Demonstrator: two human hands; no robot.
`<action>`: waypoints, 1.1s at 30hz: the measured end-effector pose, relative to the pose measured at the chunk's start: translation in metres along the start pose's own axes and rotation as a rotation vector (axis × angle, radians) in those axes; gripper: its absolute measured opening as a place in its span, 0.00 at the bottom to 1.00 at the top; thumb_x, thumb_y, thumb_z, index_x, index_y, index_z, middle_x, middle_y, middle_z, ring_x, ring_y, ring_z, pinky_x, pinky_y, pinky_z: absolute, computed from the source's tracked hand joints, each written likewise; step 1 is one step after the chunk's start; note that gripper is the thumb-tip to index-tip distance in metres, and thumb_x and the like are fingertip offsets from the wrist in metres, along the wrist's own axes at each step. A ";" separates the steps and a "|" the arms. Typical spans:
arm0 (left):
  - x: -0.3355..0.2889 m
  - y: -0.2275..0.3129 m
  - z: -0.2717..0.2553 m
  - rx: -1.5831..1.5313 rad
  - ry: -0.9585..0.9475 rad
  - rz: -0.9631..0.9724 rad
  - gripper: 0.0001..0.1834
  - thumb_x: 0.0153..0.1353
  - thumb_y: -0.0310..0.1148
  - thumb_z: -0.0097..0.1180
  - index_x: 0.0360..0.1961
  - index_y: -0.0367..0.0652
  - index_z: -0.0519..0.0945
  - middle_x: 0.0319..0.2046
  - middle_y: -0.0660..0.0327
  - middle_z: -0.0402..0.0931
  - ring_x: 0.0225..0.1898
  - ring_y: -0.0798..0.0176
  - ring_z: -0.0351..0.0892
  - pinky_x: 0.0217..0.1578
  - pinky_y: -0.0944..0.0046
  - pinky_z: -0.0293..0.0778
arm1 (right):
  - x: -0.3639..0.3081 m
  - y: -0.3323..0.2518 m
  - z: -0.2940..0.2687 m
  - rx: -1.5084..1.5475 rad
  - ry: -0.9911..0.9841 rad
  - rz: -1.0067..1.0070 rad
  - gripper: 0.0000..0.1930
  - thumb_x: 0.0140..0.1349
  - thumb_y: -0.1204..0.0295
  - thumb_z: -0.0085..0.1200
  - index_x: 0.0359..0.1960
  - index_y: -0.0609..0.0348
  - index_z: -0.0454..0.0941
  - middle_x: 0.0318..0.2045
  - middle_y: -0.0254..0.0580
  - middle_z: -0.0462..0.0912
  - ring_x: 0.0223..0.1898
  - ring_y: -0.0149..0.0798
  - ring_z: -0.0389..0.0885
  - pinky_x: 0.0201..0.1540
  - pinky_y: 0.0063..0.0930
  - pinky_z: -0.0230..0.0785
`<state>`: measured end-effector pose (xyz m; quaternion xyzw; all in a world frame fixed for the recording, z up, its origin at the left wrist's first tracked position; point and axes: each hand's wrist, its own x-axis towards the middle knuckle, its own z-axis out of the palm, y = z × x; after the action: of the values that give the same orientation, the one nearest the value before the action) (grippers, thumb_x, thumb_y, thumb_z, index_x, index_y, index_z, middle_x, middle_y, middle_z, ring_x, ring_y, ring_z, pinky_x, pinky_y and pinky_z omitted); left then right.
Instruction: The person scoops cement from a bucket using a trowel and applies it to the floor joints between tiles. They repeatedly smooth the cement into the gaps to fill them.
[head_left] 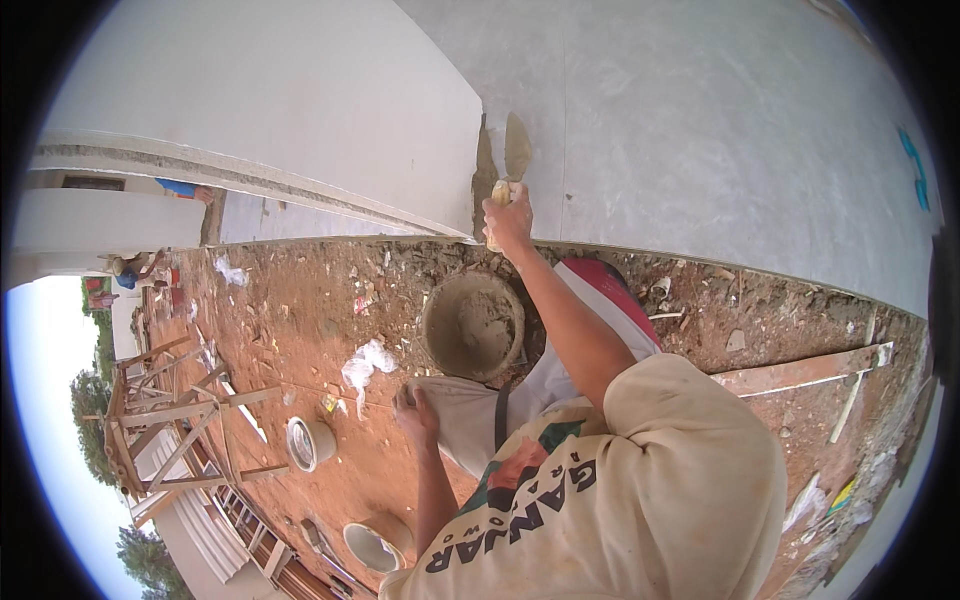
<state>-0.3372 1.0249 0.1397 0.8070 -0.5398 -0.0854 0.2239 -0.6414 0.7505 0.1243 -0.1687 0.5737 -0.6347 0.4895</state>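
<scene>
While our right hand (511, 217) is wrapped around the handle of a trowel (517, 146), its blade just right of the dark mortar strip (484, 165) at the white wall's (330, 100) edge, our left hand (415, 414) rests on our trousers (462, 405), though we cannot tell whether it grips the cloth; a mortar-smeared bucket (445, 345) stands beside us

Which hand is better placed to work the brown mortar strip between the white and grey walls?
Right, I'd judge: the right hand grips a leaf-shaped, mortar-smeared trowel close beside the brown mortar strip. The left hand is at the grey-trousered knee, no tool visible.
</scene>
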 end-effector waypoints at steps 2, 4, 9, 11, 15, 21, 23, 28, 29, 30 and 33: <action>0.000 -0.006 0.001 -0.025 0.016 -0.027 0.27 0.64 0.41 0.56 0.54 0.27 0.78 0.52 0.37 0.75 0.55 0.36 0.74 0.56 0.46 0.70 | 0.005 -0.013 -0.019 0.077 -0.055 0.123 0.20 0.56 0.77 0.58 0.50 0.58 0.68 0.26 0.39 0.75 0.20 0.31 0.74 0.19 0.31 0.72; 0.001 -0.005 0.007 -0.039 0.008 -0.043 0.26 0.64 0.41 0.56 0.54 0.27 0.78 0.53 0.36 0.74 0.55 0.35 0.74 0.56 0.46 0.70 | 0.009 -0.006 -0.036 0.074 -0.051 0.137 0.20 0.55 0.76 0.60 0.49 0.60 0.69 0.26 0.41 0.76 0.19 0.34 0.76 0.18 0.32 0.73; 0.003 -0.005 0.005 0.013 -0.015 -0.056 0.25 0.65 0.40 0.55 0.54 0.28 0.78 0.54 0.37 0.73 0.55 0.35 0.74 0.56 0.46 0.71 | -0.015 0.006 -0.036 0.095 -0.152 0.251 0.18 0.57 0.75 0.59 0.48 0.59 0.69 0.26 0.38 0.76 0.20 0.32 0.75 0.19 0.30 0.72; 0.003 -0.004 0.008 0.013 -0.002 -0.063 0.25 0.65 0.40 0.56 0.54 0.28 0.78 0.54 0.38 0.74 0.55 0.35 0.74 0.55 0.45 0.71 | -0.020 0.012 -0.027 0.171 -0.193 0.305 0.19 0.55 0.74 0.60 0.49 0.60 0.70 0.26 0.40 0.77 0.19 0.33 0.75 0.17 0.30 0.70; 0.002 -0.001 0.006 0.043 -0.022 -0.039 0.25 0.65 0.40 0.56 0.55 0.30 0.78 0.55 0.39 0.74 0.56 0.36 0.74 0.56 0.46 0.71 | -0.020 0.017 -0.029 0.274 -0.259 0.265 0.19 0.57 0.73 0.59 0.49 0.59 0.70 0.26 0.39 0.77 0.20 0.33 0.75 0.19 0.31 0.71; 0.003 -0.001 0.004 -0.006 -0.023 -0.101 0.25 0.65 0.39 0.56 0.55 0.28 0.77 0.54 0.39 0.74 0.55 0.37 0.74 0.57 0.47 0.70 | -0.032 -0.005 -0.040 0.345 -0.391 0.333 0.18 0.58 0.72 0.59 0.49 0.59 0.70 0.26 0.39 0.77 0.22 0.32 0.76 0.20 0.29 0.71; 0.002 0.001 0.009 0.018 -0.009 -0.077 0.25 0.64 0.39 0.56 0.54 0.28 0.77 0.54 0.39 0.74 0.55 0.37 0.74 0.57 0.47 0.70 | -0.029 -0.015 -0.049 0.363 -0.431 0.352 0.16 0.59 0.72 0.58 0.48 0.58 0.70 0.27 0.39 0.77 0.22 0.32 0.76 0.20 0.28 0.70; 0.004 -0.007 0.009 -0.006 -0.013 -0.050 0.26 0.64 0.40 0.56 0.54 0.27 0.77 0.54 0.38 0.74 0.55 0.37 0.73 0.57 0.47 0.69 | -0.020 -0.037 -0.054 0.365 -0.380 0.263 0.17 0.60 0.72 0.56 0.50 0.58 0.69 0.28 0.40 0.77 0.23 0.32 0.77 0.21 0.28 0.71; 0.003 -0.007 0.010 -0.014 -0.009 -0.044 0.26 0.64 0.40 0.56 0.54 0.27 0.77 0.53 0.38 0.74 0.55 0.37 0.73 0.57 0.46 0.69 | -0.015 -0.041 -0.055 0.380 -0.334 0.216 0.17 0.60 0.72 0.57 0.50 0.58 0.69 0.28 0.40 0.77 0.23 0.32 0.77 0.21 0.28 0.71; 0.002 -0.008 0.010 -0.021 -0.006 -0.039 0.26 0.64 0.41 0.56 0.54 0.27 0.78 0.53 0.37 0.74 0.55 0.36 0.73 0.58 0.46 0.69 | -0.011 -0.044 -0.054 0.394 -0.289 0.170 0.18 0.60 0.73 0.57 0.51 0.58 0.69 0.28 0.40 0.77 0.23 0.32 0.77 0.21 0.29 0.72; 0.001 -0.013 0.007 0.011 0.010 -0.011 0.26 0.64 0.41 0.56 0.53 0.27 0.78 0.53 0.37 0.74 0.55 0.36 0.73 0.57 0.46 0.69 | 0.003 -0.058 -0.048 0.328 -0.045 -0.016 0.20 0.59 0.74 0.57 0.52 0.58 0.68 0.28 0.40 0.77 0.23 0.32 0.77 0.21 0.30 0.73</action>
<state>-0.3289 1.0262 0.1277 0.8116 -0.5347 -0.0798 0.2215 -0.7044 0.7672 0.1613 -0.1051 0.4500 -0.7198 0.5181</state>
